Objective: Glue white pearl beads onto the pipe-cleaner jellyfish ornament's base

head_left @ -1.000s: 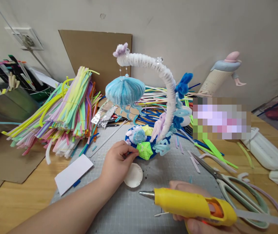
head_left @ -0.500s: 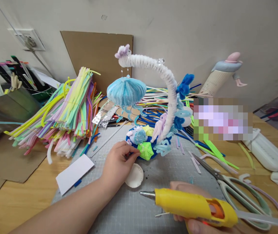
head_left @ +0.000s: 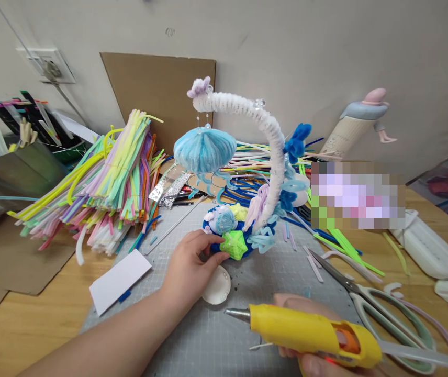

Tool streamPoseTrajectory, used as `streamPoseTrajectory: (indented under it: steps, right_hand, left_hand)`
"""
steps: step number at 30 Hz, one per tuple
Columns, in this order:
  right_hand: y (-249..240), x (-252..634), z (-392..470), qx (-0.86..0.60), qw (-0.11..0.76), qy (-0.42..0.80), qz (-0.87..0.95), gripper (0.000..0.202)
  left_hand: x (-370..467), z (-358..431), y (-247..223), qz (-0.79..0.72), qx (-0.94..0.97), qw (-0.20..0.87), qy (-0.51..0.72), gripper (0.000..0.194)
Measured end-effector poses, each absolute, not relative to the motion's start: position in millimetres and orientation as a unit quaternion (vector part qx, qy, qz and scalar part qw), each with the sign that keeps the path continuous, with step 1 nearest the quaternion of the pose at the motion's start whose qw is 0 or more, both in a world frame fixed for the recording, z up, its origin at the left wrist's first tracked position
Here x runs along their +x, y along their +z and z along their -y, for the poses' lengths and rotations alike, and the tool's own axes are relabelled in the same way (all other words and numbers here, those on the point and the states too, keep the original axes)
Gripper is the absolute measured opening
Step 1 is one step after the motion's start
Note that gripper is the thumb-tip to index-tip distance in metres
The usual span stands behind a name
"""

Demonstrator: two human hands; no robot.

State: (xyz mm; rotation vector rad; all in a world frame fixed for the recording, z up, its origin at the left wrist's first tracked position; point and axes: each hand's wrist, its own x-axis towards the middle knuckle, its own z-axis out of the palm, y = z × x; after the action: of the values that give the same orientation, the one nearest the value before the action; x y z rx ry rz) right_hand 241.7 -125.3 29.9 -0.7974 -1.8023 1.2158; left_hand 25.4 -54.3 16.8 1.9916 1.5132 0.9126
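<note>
The fingertips of my left hand (head_left: 192,267) rest at the left point of a bright green fuzzy star (head_left: 234,245), thumb below and index finger above. This star lies on the front of a blue base (head_left: 253,251) of a pipe-cleaner ornament. From the base rises a white fuzzy arch (head_left: 275,152), and a light-blue jellyfish (head_left: 205,149) hangs from its tip. My right hand (head_left: 306,303) grips a yellow hot glue gun (head_left: 294,327), its metal nozzle pointing left, with a glue stick out of its back. Near my left hand lies a small white dish (head_left: 216,285).
Bundled pipe cleaners (head_left: 118,173) lie at left, with more strewn behind the ornament. Scissors (head_left: 381,314) lie open at right on the grey cutting mat (head_left: 169,335). A white card (head_left: 120,281) is at left. Cardboard (head_left: 157,84) leans on the wall; a cream bottle (head_left: 349,128) stands behind.
My left thumb and index finger have parted slightly at the star's left point. The glue gun stays in my right hand, almost unmoved. The view has shifted a little.
</note>
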Motion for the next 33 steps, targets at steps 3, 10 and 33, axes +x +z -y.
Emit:
streamPoseTrajectory:
  steps: [3, 10, 33]
  right_hand:
    - [29.5, 242.1, 126.2, -0.302, 0.396, 0.487, 0.718, 0.034]
    - [31.1, 242.9, 128.7, -0.323, 0.399, 0.49, 0.704, 0.037]
    - [29.8, 241.2, 127.2, -0.316, 0.389, 0.509, 0.7, 0.038]
  left_hand:
    - [25.1, 54.4, 18.1, -0.555, 0.727, 0.234, 0.331, 0.012]
    - [26.4, 53.3, 15.6, -0.555, 0.723, 0.241, 0.334, 0.004]
    - [28.2, 53.9, 14.5, -0.548, 0.742, 0.216, 0.32, 0.005]
